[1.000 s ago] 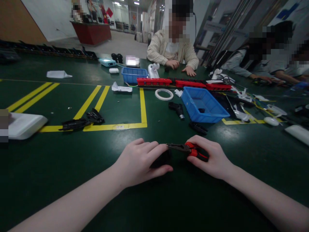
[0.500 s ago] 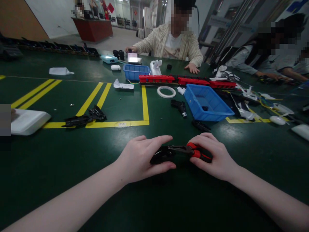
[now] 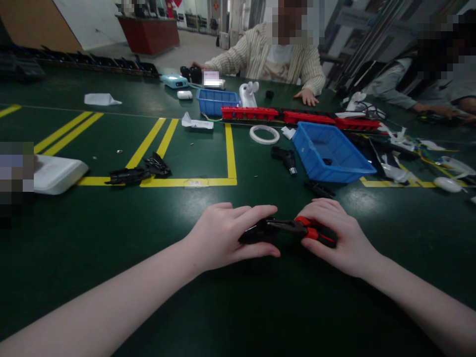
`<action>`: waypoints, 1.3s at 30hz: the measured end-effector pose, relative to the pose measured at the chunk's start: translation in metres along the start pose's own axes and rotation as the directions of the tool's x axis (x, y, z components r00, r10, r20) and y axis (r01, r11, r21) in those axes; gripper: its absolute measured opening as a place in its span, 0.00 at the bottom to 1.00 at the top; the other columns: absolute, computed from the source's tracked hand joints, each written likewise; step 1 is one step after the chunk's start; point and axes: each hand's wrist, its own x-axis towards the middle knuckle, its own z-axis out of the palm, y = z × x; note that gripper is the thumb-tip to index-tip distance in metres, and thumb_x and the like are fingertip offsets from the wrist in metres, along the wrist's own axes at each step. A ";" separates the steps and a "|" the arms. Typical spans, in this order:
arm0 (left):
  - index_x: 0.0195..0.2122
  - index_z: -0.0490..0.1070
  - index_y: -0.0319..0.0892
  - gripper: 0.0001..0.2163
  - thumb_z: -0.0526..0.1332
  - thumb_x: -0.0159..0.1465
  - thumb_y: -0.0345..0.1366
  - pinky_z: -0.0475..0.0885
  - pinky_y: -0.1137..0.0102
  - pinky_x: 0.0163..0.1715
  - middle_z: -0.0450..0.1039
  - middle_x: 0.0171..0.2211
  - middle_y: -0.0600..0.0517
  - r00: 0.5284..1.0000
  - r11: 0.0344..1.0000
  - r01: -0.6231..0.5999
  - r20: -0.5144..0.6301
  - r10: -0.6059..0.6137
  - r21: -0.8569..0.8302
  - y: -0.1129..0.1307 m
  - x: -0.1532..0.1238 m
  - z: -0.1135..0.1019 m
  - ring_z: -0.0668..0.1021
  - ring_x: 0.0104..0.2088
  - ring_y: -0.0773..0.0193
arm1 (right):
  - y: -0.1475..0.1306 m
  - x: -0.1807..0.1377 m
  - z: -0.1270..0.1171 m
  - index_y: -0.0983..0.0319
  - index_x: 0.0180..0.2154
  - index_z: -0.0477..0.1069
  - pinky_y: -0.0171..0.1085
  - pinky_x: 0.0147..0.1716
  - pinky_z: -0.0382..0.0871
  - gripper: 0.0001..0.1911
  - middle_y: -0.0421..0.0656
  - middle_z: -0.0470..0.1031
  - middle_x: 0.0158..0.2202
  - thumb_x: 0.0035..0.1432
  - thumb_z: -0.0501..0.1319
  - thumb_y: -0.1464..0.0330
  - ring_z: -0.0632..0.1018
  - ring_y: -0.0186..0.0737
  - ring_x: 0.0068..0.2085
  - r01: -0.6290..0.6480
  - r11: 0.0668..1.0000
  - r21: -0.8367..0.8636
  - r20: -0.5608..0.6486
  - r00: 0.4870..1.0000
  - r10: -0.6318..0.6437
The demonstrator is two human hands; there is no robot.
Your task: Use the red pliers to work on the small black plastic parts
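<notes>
My left hand is closed around a glossy black plastic part, with the thumb below it and the fingers above. My right hand grips the red and black handles of a pair of long-nose pliers. The jaws point left and meet the black part between my hands; how far they bite on it is hidden. Beyond my right hand lies a small black piece on the table.
A blue bin, a tape roll and a black pistol-shaped part lie ahead. Black parts rest on yellow tape at left. Red strips run across the table. A person sits opposite; a white box stands left.
The whole scene has shifted slightly right and up as the view moved. My hands keep the same hold on the black part and the pliers.
</notes>
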 end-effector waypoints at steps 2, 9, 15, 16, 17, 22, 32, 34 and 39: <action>0.53 0.63 0.41 0.25 0.53 0.64 0.55 0.66 0.73 0.25 0.77 0.35 0.51 1.000 1.000 0.005 0.012 -0.005 -0.002 0.000 0.000 0.000 0.77 0.28 0.67 | 0.000 -0.001 0.000 0.57 0.39 0.66 0.49 0.47 0.62 0.08 0.41 0.74 0.34 0.56 0.60 0.63 0.74 0.43 0.40 0.005 1.000 -0.006 -0.007 1.000 -0.005; 0.53 0.62 0.41 0.26 0.56 0.62 0.56 0.67 0.73 0.26 0.77 0.35 0.52 0.999 0.999 0.022 0.031 -0.021 -0.037 -0.001 0.000 0.000 0.77 0.27 0.66 | -0.001 0.001 0.001 0.57 0.39 0.66 0.49 0.48 0.62 0.09 0.41 0.74 0.34 0.56 0.60 0.62 0.74 0.43 0.40 0.011 1.000 -0.018 0.013 1.000 -0.011; 0.53 0.63 0.41 0.25 0.58 0.62 0.54 0.68 0.73 0.27 0.77 0.37 0.52 0.998 0.995 0.049 0.050 -0.045 -0.092 0.000 0.000 -0.001 0.77 0.28 0.66 | -0.002 0.002 0.001 0.57 0.39 0.66 0.50 0.47 0.62 0.09 0.42 0.75 0.34 0.56 0.60 0.63 0.74 0.44 0.40 0.009 0.999 -0.045 0.014 1.000 -0.008; 0.53 0.63 0.41 0.24 0.58 0.62 0.53 0.69 0.73 0.28 0.77 0.37 0.52 0.998 0.994 0.053 0.052 -0.048 -0.099 0.000 0.000 -0.001 0.77 0.28 0.67 | -0.002 0.002 0.001 0.57 0.39 0.66 0.49 0.47 0.62 0.09 0.42 0.74 0.34 0.56 0.60 0.63 0.74 0.43 0.39 0.010 0.999 -0.045 0.014 1.000 -0.010; 0.53 0.63 0.42 0.24 0.58 0.63 0.53 0.69 0.73 0.28 0.77 0.37 0.52 0.997 0.993 0.055 0.051 -0.050 -0.105 0.001 0.000 -0.001 0.77 0.28 0.67 | -0.002 0.002 0.001 0.57 0.38 0.66 0.49 0.47 0.62 0.08 0.41 0.74 0.34 0.56 0.60 0.63 0.74 0.43 0.39 0.012 0.999 -0.043 0.016 1.000 -0.012; 0.53 0.64 0.42 0.22 0.57 0.64 0.51 0.68 0.73 0.28 0.77 0.37 0.52 0.998 0.995 0.039 0.051 -0.034 -0.091 0.000 0.001 -0.003 0.77 0.28 0.68 | -0.001 0.002 0.001 0.57 0.38 0.66 0.49 0.47 0.62 0.08 0.41 0.74 0.34 0.56 0.60 0.63 0.74 0.42 0.39 0.020 0.999 -0.051 0.023 1.000 -0.019; 0.57 0.60 0.43 0.22 0.58 0.65 0.46 0.73 0.74 0.34 0.74 0.44 0.50 0.994 0.975 0.054 0.108 -0.031 -0.217 -0.001 -0.001 -0.002 0.78 0.38 0.66 | 0.000 0.001 0.002 0.57 0.39 0.65 0.49 0.47 0.62 0.09 0.41 0.74 0.33 0.55 0.60 0.63 0.74 0.43 0.38 0.044 0.994 -0.096 0.006 0.999 -0.044; 0.55 0.62 0.43 0.20 0.58 0.65 0.45 0.73 0.74 0.34 0.74 0.43 0.50 0.993 0.972 0.048 0.112 -0.023 -0.232 -0.001 -0.001 -0.002 0.78 0.37 0.66 | 0.000 0.002 0.002 0.57 0.39 0.66 0.49 0.47 0.62 0.09 0.42 0.74 0.33 0.55 0.60 0.63 0.74 0.43 0.38 0.044 0.994 -0.096 0.012 0.999 -0.043; 0.50 0.67 0.42 0.16 0.60 0.64 0.44 0.73 0.74 0.35 0.75 0.41 0.51 0.997 0.967 0.027 0.078 -0.007 -0.253 -0.001 -0.001 -0.002 0.78 0.37 0.67 | 0.000 0.002 0.001 0.57 0.38 0.66 0.50 0.47 0.62 0.09 0.41 0.74 0.33 0.55 0.60 0.63 0.74 0.43 0.38 0.044 0.995 -0.087 0.014 0.999 -0.043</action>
